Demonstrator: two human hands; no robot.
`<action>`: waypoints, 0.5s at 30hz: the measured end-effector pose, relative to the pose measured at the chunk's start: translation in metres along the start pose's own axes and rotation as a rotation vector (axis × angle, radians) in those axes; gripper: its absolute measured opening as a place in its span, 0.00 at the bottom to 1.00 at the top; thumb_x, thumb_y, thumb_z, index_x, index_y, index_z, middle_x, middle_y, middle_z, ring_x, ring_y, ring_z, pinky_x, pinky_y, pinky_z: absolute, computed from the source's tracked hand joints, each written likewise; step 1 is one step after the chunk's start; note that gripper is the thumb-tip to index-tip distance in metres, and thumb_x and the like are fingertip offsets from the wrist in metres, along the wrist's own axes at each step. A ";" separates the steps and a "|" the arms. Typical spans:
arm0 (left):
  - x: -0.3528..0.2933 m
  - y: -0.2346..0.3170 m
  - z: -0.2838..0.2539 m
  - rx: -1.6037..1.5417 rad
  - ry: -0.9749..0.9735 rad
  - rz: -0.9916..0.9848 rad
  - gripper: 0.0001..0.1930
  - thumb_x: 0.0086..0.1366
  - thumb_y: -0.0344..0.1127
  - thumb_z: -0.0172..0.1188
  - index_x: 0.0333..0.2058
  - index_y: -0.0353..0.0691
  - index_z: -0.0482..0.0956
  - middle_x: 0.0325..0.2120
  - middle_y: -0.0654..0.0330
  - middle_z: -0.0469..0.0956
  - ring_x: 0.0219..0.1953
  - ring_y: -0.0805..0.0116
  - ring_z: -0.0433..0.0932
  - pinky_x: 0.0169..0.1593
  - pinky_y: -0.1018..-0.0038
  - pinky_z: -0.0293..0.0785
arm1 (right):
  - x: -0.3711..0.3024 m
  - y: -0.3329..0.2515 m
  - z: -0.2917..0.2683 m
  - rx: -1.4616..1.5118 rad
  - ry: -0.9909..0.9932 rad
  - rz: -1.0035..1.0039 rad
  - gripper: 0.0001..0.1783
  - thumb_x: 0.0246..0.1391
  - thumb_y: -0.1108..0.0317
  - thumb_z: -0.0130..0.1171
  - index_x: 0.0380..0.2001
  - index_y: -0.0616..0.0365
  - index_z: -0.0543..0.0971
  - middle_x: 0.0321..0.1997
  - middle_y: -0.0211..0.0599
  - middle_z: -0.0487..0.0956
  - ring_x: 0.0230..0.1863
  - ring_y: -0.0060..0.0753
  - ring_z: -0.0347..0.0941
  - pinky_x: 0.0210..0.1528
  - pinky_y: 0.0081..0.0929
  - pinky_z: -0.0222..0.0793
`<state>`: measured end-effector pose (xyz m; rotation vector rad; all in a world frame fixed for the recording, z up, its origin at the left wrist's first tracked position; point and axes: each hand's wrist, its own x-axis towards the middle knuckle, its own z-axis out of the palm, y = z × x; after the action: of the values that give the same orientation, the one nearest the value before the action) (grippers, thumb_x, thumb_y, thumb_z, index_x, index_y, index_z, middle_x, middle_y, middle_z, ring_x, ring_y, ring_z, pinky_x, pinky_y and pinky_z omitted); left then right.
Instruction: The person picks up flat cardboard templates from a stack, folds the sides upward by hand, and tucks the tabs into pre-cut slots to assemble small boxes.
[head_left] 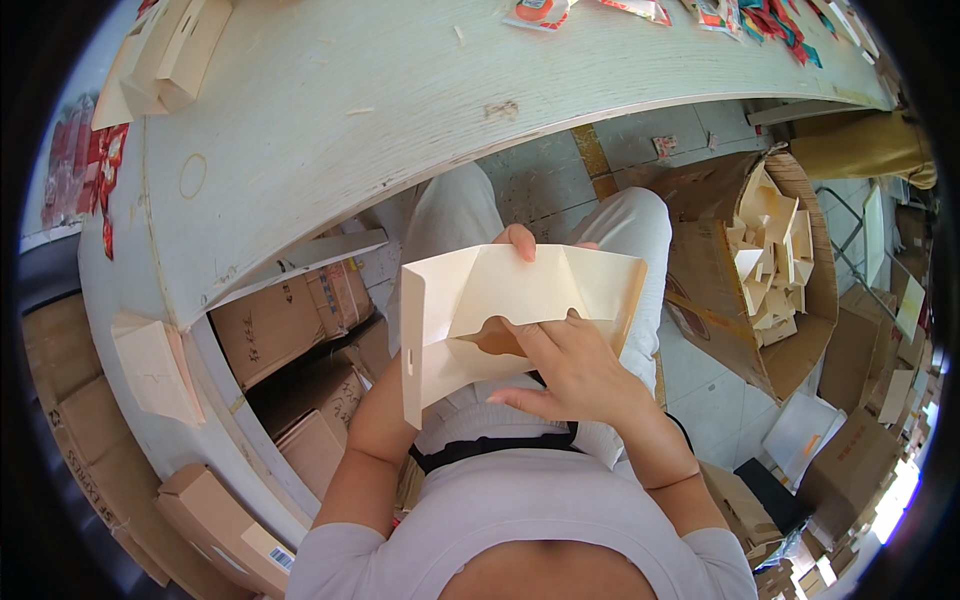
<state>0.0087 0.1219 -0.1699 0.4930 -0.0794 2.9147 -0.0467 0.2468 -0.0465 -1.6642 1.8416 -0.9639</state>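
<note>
A cream cardboard insert, folded up along its sides and with a wavy cutout in its near panel, is held over my lap. My left hand supports it from behind; a fingertip hooks over the far edge, and the rest of the hand is hidden by the card. My right hand lies back-up on the near panel. Its fingers touch the card around the cutout, while the thumb stretches out apart, below the panel's edge.
A pale desk curves ahead and to the left, with folded cream pieces and another folded piece on it. Colourful packets lie at its far side. A large carton full of cream pieces stands right. Brown boxes sit underneath.
</note>
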 end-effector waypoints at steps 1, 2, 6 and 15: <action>-0.004 0.000 -0.006 -0.029 0.001 -0.013 0.17 0.59 0.42 0.49 0.47 0.51 0.63 0.59 0.46 0.46 0.60 0.46 0.47 0.57 0.59 0.55 | 0.000 0.000 0.002 0.002 0.008 0.000 0.31 0.39 0.53 0.60 0.42 0.64 0.67 0.31 0.42 0.70 0.29 0.45 0.68 0.34 0.33 0.63; 0.000 0.003 -0.002 -0.061 0.002 -0.029 0.17 0.56 0.42 0.53 0.44 0.51 0.64 0.59 0.44 0.45 0.60 0.45 0.46 0.57 0.58 0.56 | 0.000 0.001 0.004 0.002 0.018 0.005 0.31 0.40 0.53 0.60 0.42 0.65 0.67 0.31 0.42 0.70 0.29 0.45 0.69 0.34 0.33 0.64; 0.012 0.004 0.028 0.189 -0.003 0.179 0.29 0.42 0.50 0.68 0.40 0.50 0.63 0.56 0.37 0.48 0.59 0.45 0.50 0.55 0.58 0.59 | -0.001 0.002 0.009 -0.023 -0.048 0.056 0.31 0.40 0.53 0.60 0.43 0.66 0.67 0.31 0.44 0.70 0.29 0.44 0.69 0.33 0.32 0.64; 0.013 0.008 0.042 0.313 0.081 0.243 0.27 0.43 0.49 0.64 0.39 0.47 0.63 0.55 0.36 0.50 0.57 0.44 0.53 0.53 0.57 0.62 | 0.010 -0.013 0.014 -0.117 0.122 0.053 0.27 0.36 0.62 0.62 0.42 0.59 0.70 0.35 0.41 0.68 0.33 0.42 0.68 0.36 0.35 0.64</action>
<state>0.0084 0.1132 -0.1255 0.4362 0.3574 3.1985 -0.0294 0.2337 -0.0440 -1.6470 2.0474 -0.9712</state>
